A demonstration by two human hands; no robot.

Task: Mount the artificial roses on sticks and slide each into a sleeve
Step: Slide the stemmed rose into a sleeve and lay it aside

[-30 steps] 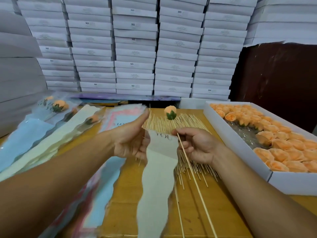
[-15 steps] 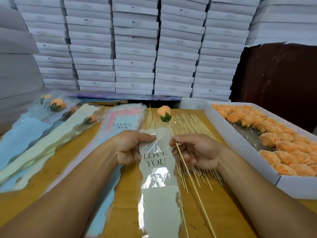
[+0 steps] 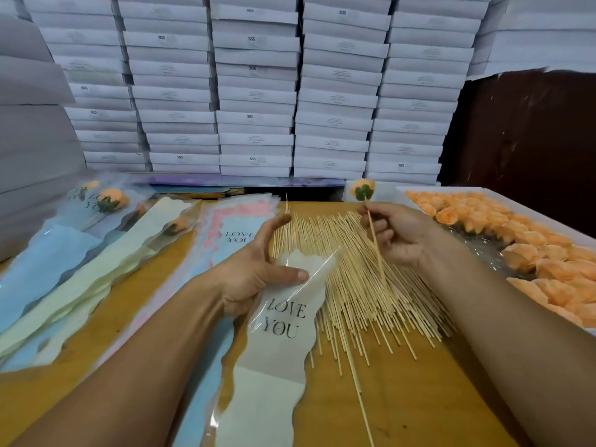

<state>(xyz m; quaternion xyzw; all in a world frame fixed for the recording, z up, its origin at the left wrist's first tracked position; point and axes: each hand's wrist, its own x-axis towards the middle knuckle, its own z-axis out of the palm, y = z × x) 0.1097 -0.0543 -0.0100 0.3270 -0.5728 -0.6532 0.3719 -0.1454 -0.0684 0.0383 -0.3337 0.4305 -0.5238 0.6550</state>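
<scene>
My right hand [image 3: 398, 235] pinches a thin wooden stick [image 3: 375, 243] that carries an orange rose [image 3: 363, 189] with green leaves at its top. The stick's lower end points down to the mouth of a clear sleeve [image 3: 283, 333] printed "LOVE YOU" with a pale green lower half. My left hand [image 3: 258, 272] holds the sleeve's top, thumb pressed on its front film, index finger raised behind. The sleeve lies lengthwise on the table, toward me.
A heap of loose sticks [image 3: 351, 285] lies under both hands. A white box [image 3: 400, 190] of orange roses [image 3: 532, 253] stands at right. A pile of pink sleeves [image 3: 238, 221] and several filled sleeves [image 3: 96, 240] lie at left. White boxes [image 3: 258, 91] are stacked behind.
My right hand has lifted the stick and rose up and away to the right. My left hand has shifted its hold on the sleeve's top, which now stands open.
</scene>
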